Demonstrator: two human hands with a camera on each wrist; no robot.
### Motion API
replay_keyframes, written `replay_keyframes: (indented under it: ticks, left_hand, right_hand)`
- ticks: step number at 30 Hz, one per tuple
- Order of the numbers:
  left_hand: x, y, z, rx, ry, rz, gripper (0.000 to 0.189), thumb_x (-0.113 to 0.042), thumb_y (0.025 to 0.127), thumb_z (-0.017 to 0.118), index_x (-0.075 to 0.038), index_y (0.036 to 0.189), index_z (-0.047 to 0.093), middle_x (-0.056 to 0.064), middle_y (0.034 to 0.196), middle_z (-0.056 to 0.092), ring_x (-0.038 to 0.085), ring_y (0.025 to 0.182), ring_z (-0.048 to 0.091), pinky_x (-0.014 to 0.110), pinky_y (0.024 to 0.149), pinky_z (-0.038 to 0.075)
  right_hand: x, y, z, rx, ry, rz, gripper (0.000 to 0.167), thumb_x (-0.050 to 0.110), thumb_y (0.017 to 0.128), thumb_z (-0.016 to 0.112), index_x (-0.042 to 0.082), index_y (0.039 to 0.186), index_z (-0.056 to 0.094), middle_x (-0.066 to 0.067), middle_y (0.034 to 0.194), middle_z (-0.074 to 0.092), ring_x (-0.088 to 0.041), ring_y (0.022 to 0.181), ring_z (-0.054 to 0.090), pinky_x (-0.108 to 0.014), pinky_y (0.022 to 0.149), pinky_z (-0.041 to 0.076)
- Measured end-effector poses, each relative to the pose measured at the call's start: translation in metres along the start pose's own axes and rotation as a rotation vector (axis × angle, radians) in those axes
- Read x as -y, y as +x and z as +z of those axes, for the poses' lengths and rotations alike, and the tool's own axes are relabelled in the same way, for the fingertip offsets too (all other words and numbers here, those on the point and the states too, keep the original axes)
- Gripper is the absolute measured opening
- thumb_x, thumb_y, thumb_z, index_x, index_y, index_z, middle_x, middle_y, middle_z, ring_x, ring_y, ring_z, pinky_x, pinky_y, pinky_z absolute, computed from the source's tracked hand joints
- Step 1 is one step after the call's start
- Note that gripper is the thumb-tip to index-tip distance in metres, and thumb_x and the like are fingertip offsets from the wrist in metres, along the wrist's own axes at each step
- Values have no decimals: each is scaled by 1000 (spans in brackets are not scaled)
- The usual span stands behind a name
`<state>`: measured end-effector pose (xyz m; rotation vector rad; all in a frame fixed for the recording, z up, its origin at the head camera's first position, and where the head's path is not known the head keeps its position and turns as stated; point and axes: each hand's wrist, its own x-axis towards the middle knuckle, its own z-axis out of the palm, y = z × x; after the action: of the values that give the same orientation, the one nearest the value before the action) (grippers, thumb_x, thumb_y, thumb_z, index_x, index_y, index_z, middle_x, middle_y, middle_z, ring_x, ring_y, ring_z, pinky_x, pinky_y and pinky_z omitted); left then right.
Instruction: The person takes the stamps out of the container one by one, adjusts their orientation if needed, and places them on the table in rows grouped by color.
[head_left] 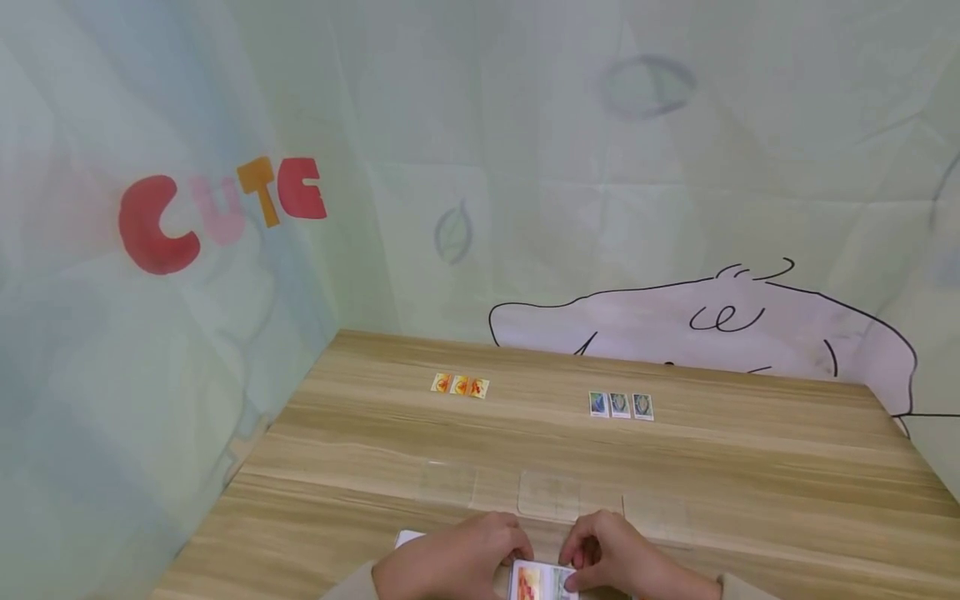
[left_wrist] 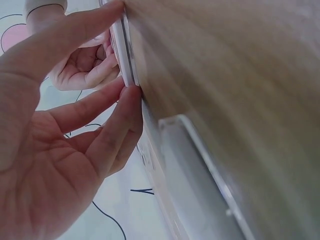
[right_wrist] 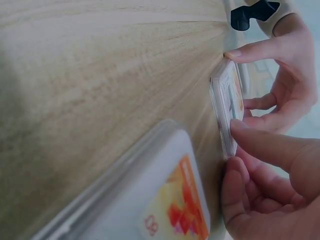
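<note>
A clear flat case [head_left: 523, 569] with a white backing lies at the table's near edge, an orange stamp-like picture [head_left: 529, 583] beside a greenish one [head_left: 559, 580] on it. My left hand [head_left: 468, 554] holds this case by its edges, between thumb and fingertips. From the other side my right hand [head_left: 622, 557] grips it; in the right wrist view that thumb presses on the top face while the bent forefinger meets the edge. Close to the right hand lies another clear case [right_wrist: 150, 200] with an orange-red picture. A whitish case [left_wrist: 195, 170] lies near the left hand.
Three clear plastic plates [head_left: 549, 494] lie in a row beyond the hands. Farther back are three orange stamp-like pieces [head_left: 461, 385] on the left and three blue-green ones [head_left: 620, 405] on the right. Printed cloth walls [head_left: 420, 250] border the wooden table [head_left: 525, 433].
</note>
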<state>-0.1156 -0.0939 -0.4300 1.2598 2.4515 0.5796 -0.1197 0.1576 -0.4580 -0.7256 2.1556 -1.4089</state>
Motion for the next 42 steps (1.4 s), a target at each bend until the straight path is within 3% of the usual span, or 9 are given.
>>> replay_keyframes:
  ticks: [27,42]
  left_hand:
    - [-2,-3,1,3,1,-15,35,-35,76,86,-16,102,72,-19,94,59,-5,82,53,10,76,43]
    - [-2,-2,0,-2,30,-3,38,-36,76,86,-14,103,72,-17,95,59,-3,83,52,10,77,41]
  right_hand:
    - [8,5,-1,35,-92,64,10,3,80,81,5,82,73,7,73,60,-2,65,52,-19,58,45]
    - [7,4,-4,42,-68,-5,13,0,80,80,5,81,68,11,72,58,0,65,51,-19,57,45]
